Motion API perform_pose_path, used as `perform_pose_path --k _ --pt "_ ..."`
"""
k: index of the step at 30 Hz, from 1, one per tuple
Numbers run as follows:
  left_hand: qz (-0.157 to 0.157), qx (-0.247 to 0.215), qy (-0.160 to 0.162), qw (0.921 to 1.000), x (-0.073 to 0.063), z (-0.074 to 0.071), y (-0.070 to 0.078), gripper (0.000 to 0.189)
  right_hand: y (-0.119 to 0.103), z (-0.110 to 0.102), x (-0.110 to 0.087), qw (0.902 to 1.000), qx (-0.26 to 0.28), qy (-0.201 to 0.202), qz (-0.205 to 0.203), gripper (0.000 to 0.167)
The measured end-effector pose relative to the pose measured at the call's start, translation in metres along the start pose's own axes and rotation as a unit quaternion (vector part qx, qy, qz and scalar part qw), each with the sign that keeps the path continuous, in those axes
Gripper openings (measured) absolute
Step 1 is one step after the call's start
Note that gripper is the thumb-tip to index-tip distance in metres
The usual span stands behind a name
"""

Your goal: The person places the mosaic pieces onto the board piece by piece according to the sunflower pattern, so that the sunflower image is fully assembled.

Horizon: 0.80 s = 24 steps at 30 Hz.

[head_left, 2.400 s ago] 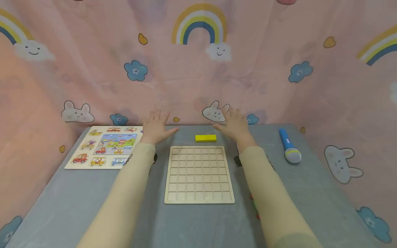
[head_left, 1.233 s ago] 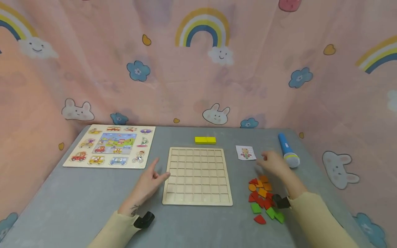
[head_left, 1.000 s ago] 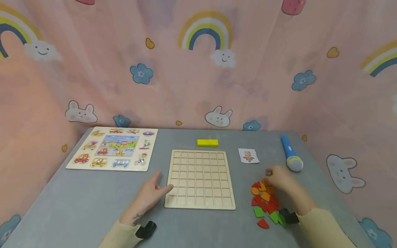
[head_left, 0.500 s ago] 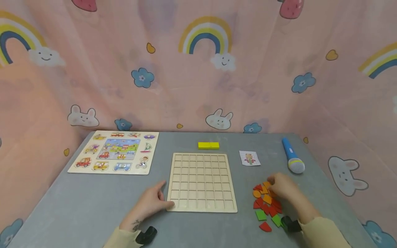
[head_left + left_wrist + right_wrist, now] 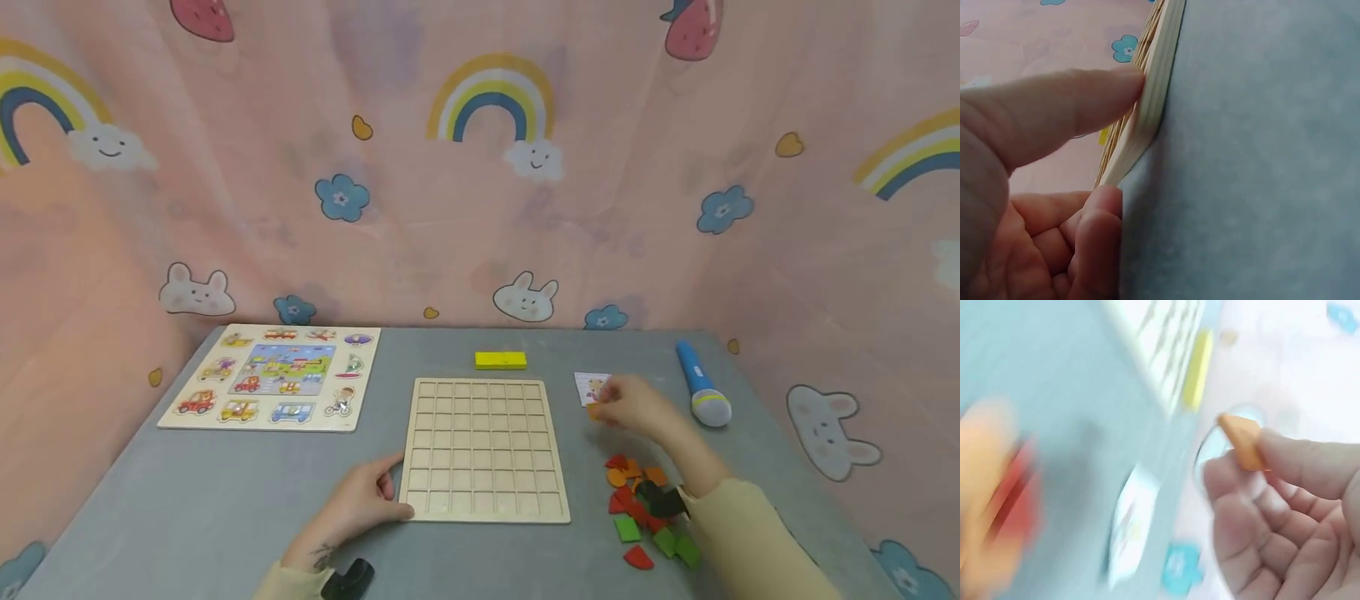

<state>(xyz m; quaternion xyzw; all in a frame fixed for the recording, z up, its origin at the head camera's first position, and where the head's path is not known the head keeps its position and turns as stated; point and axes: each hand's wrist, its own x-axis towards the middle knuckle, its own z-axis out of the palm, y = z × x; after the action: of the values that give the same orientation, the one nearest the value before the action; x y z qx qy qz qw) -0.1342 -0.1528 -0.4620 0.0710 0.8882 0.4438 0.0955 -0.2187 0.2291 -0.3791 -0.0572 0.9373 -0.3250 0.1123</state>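
Observation:
My left hand (image 5: 360, 502) holds the near left corner of a square wooden grid board (image 5: 483, 450). In the left wrist view the thumb (image 5: 1094, 103) lies against the board's edge (image 5: 1155, 94), with curled fingers at the corner. My right hand (image 5: 641, 408) pinches an orange flat piece (image 5: 1244, 442) between thumb and fingertips, raised off the table. It overlaps a small picture card (image 5: 588, 385), partly hiding it. Below the right wrist lies a loose pile of red, orange and green pieces (image 5: 628, 529), partly covered by the wrist camera.
A wooden vehicle puzzle (image 5: 352, 412) lies at the back left. Behind the grid board sits a yellow block (image 5: 501, 360). A blue toy microphone (image 5: 697, 379) rests at the right. A patterned pink cloth (image 5: 450, 225) hangs along the table's back edge.
My right hand came down to the pile, took an orange piece and lifted it back toward the card. My left hand moved down onto the board's near left corner.

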Motion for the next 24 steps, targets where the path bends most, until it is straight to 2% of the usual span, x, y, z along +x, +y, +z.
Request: perform_pose_path --k 5,11,14,18,24 --pt "-0.003 -0.008 -0.001 1.0000 -0.001 -0.001 -0.001 0.081 -0.050 0.029 0.034 0.9946 0.103 0.010 -0.010 0.020" --pt "-0.003 -0.005 -0.015 0.9999 -0.001 -0.001 -0.001 0.082 -0.074 0.074 0.061 0.9828 0.182 0.013 0.030 0.018" --pt "0.002 -0.004 -0.019 0.9998 -0.001 -0.001 -0.001 0.082 -0.079 0.090 0.068 0.9794 0.195 0.016 0.049 0.017" --pt "0.000 -0.005 -0.022 0.9997 -0.001 -0.002 -0.001 0.083 -0.082 0.104 0.073 0.9781 0.200 0.019 0.055 0.014" --pt "-0.002 -0.015 -0.030 0.9994 -0.001 -0.003 -0.003 0.086 -0.084 0.119 0.074 0.9806 0.184 0.022 0.063 0.011"
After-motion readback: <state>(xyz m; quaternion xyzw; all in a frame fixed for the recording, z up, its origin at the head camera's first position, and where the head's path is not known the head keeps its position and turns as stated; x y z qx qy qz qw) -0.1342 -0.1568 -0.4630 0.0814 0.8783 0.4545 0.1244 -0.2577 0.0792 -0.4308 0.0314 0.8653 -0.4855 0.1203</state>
